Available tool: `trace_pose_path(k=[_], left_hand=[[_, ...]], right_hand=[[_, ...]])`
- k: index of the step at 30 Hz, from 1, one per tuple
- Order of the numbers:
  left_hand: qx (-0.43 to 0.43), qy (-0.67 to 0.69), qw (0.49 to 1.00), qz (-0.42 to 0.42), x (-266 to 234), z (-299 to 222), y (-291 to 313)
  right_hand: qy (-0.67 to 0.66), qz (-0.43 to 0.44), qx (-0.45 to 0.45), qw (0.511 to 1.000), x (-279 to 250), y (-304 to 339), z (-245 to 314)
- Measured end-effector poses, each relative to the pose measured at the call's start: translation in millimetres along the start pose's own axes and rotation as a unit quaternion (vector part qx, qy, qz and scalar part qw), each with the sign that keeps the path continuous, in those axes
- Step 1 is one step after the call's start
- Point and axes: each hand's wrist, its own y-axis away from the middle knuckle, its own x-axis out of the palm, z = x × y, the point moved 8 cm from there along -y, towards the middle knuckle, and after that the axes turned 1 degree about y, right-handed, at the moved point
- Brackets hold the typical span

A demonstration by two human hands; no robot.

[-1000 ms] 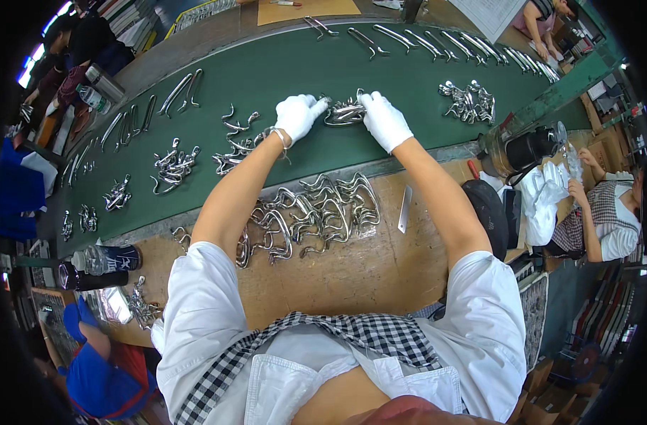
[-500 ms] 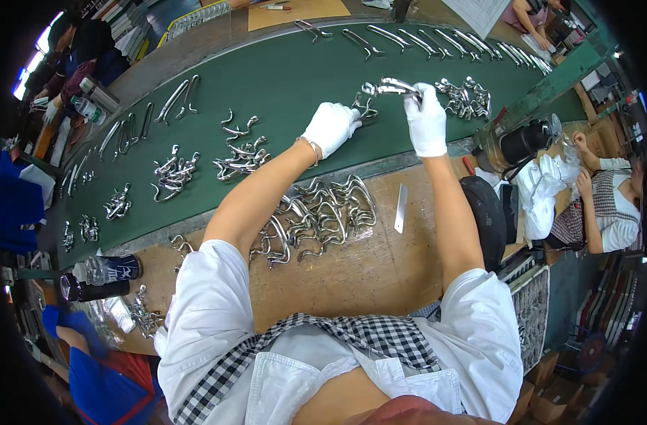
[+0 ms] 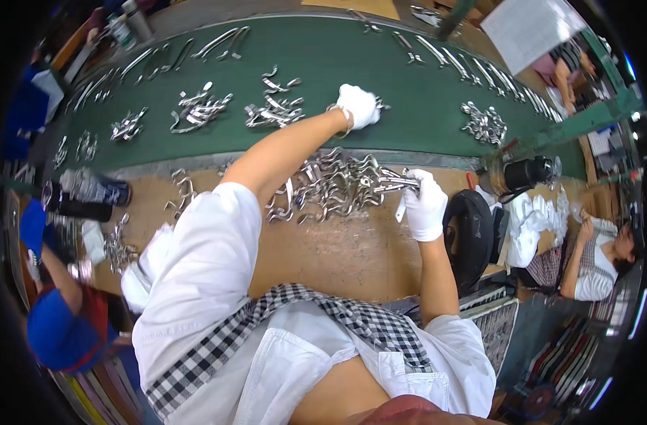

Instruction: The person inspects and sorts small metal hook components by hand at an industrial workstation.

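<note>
My left hand (image 3: 359,106), in a white glove, reaches over the green belt (image 3: 323,67) with its fingers curled. A bit of a curved chrome metal piece (image 3: 383,105) pokes out beyond its fingertips; the rest is hidden. Closer to me, my gloved right hand (image 3: 426,205) is closed round several slim chrome metal pieces (image 3: 393,183), which stick out leftward. These reach the right end of a heap of bent chrome pieces (image 3: 330,185) on the brown worktable (image 3: 330,262). A flat metal strip (image 3: 401,210) lies partly behind my right hand.
More chrome heaps (image 3: 274,113) and a pile (image 3: 484,124) lie along the belt, with long chrome pieces in rows (image 3: 472,67) at its far side. A black bag (image 3: 471,227) and a dark flask (image 3: 525,171) stand right. Co-workers sit at both sides.
My right hand has come down from above the belt to the worktable heap, bringing the slim chrome pieces along. My left hand stays over the belt. The whole view has shifted.
</note>
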Motion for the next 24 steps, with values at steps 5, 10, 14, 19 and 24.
trace_pose_path(k=[5,10,14,19,24], left_hand=[[-0.109,0.536,0.836,0.041,-56,11,65],[-0.121,0.555,0.817,0.102,-101,-24,203],[-0.197,0.487,0.839,0.143,-58,-18,308],[-0.291,0.638,0.705,0.1,-30,-26,369],[-0.279,0.587,0.751,0.114,-17,-28,377]], right_hand=[[-0.057,0.119,-0.045,0.99,4,14,55],[-0.114,0.307,-0.087,0.941,43,47,95],[-0.143,0.39,-0.141,0.899,75,78,126],[-0.17,0.519,-0.141,0.825,110,110,135],[-0.173,0.567,-0.081,0.801,114,122,134]])
